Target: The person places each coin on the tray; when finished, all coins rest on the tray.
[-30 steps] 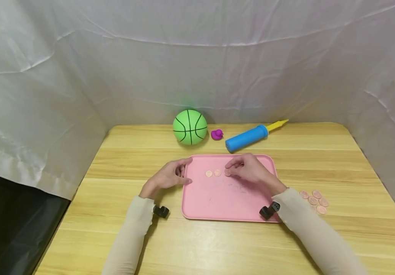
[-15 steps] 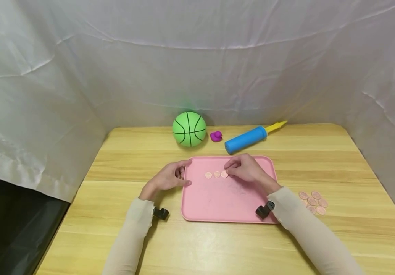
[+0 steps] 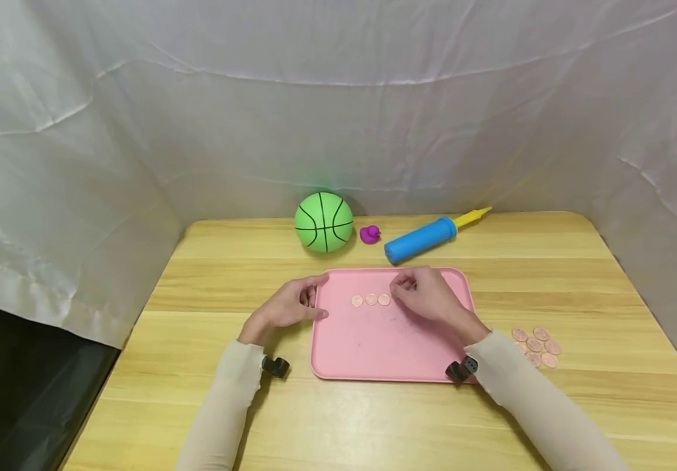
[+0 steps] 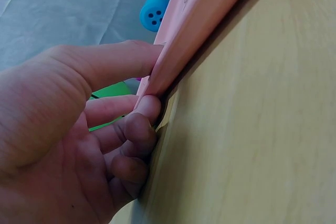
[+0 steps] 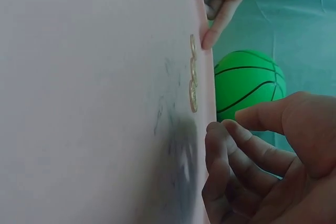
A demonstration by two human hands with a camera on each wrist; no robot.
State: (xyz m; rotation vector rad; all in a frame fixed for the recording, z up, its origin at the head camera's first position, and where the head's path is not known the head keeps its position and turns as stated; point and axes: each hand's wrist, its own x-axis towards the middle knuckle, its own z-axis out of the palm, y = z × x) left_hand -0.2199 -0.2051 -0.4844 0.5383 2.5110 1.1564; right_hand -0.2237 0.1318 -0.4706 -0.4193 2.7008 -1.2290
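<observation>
On the pink tray [image 3: 367, 350], three coins [image 3: 371, 299] lie beside the empty, loosely curled right hand [image 3: 426, 296]; the left hand [image 3: 287, 303] grips the tray; a sleeve [image 3: 538, 405] partly hides the coin pile [image 3: 534, 345].

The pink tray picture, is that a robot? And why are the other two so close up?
No robot: those are a person's left hand and right hand. The tray picture comes from a camera on the person's head. The close-ups come from a camera on each wrist, so things look tilted.

On the wooden table sit a pink tray, a green ball, a purple duck and a blue-and-yellow pump. Three coins lie in the tray; more coins lie right of it. The left hand holds the tray's edge; the right seems to hold nothing.
</observation>
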